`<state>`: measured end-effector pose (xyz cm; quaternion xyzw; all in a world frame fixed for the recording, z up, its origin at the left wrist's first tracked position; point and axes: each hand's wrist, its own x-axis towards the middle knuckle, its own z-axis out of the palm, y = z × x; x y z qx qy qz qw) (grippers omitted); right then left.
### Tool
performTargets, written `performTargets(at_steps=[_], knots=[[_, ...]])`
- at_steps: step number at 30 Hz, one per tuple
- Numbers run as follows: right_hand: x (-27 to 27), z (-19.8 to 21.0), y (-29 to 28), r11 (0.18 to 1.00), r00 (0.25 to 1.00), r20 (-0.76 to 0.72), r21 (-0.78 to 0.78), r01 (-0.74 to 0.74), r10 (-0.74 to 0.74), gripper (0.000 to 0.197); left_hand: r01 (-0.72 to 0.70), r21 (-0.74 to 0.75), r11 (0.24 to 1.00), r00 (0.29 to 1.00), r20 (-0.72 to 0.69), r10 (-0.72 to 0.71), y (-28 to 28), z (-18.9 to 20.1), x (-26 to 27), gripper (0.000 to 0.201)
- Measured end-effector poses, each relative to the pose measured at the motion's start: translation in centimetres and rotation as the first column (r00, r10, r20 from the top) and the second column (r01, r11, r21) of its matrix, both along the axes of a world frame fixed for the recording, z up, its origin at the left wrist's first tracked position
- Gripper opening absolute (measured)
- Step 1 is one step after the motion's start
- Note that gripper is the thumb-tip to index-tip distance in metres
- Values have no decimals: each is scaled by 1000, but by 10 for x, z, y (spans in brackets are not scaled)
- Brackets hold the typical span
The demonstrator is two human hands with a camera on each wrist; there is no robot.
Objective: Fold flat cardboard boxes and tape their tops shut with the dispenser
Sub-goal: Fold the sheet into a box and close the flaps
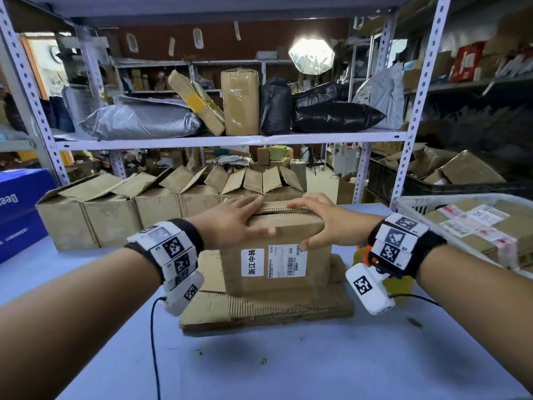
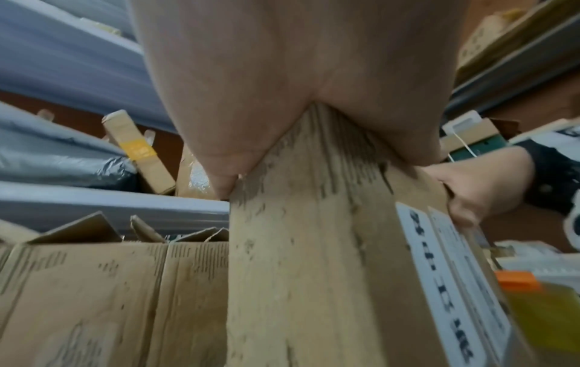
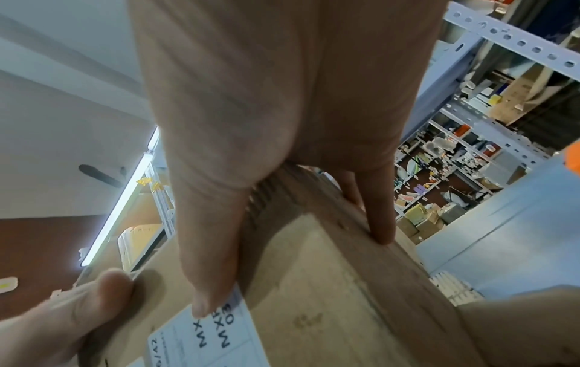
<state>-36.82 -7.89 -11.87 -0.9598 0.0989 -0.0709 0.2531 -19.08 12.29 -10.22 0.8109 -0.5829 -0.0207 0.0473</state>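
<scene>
Both our hands lie flat, fingers straight, on top of the box [image 1: 274,255]: left hand [image 1: 233,223], right hand [image 1: 320,220]. It stands on flat cardboard [image 1: 274,310] on the bench [image 1: 288,365]. We judge it light, stiff, dentable; best pressed near the seam.

A parcel stockroom, this: slotted steel racks [image 1: 202,141] piled with grey mailer bags [image 1: 138,121] and taped cartons [image 1: 240,105] (labelled parcels [image 1: 473,226] binned beside me).
</scene>
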Motion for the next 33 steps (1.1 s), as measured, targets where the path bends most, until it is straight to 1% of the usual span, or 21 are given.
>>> performTargets(at_steps=[2,4,8,10,12,14,15,16,17,21,23,25,27,28,29,30,31,32,33], knots=[[0,-2,0,1000,1000,-5,-14,4,-4,95,4,8,1000,998,64,-4,1,-4,1,121],[-2,-4,1,999,1000,2,-33,4,-4,94,13,-8,1000,994,106,-12,2,-6,-1,119],[-4,-8,3,999,999,39,-45,17,-16,92,27,-28,999,990,136,-23,5,-5,-7,116],[-3,-8,4,998,998,46,-43,35,-33,90,14,25,1000,990,141,-18,4,1,-9,119],[1,-7,5,998,997,48,-35,60,-58,89,-9,120,993,986,166,-11,-1,12,-11,117],[6,-6,8,997,995,65,-25,78,-77,88,-29,191,981,984,179,-6,-7,20,-12,105],[8,-6,9,996,994,74,-23,86,-84,88,-36,206,978,987,162,2,-10,23,-11,99],[10,-6,9,996,993,78,-23,91,-89,89,-39,206,978,990,139,10,-12,23,-9,97],[12,-6,9,995,993,77,-24,96,-93,89,-38,195,980,992,123,14,-13,22,-7,99],[11,-6,11,996,993,70,2,92,-92,91,-40,132,990,991,129,23,-11,12,-6,123],[10,-5,13,995,993,71,38,94,-96,93,-31,110,993,991,137,16,-11,8,-6,128],[6,-5,17,993,993,76,82,85,-91,92,-26,93,995,991,135,14,-9,6,-7,125],[-2,-4,20,986,992,99,153,64,-79,88,-11,87,996,992,130,0,-6,6,-7,116],[-7,-5,19,975,988,125,216,59,-88,83,2,83,997,992,127,-13,-6,6,-7,109],[-14,-5,16,955,979,158,287,80,-129,77,17,77,997,992,127,-27,-5,6,-6,101],[-21,-5,9,927,958,187,346,144,-219,71,29,72,997,991,127,-38,-5,7,-6,95],[-29,-4,1,893,917,203,372,253,-344,64,32,69,997,991,125,-41,-4,7,-5,90],[-38,-3,-10,847,854,199,357,394,-481,60,27,69,997,992,123,-36,-4,8,-5,87],[-49,-2,-21,783,777,174,308,541,-605,56,19,70,997,992,123,-28,-4,8,-6,85]])
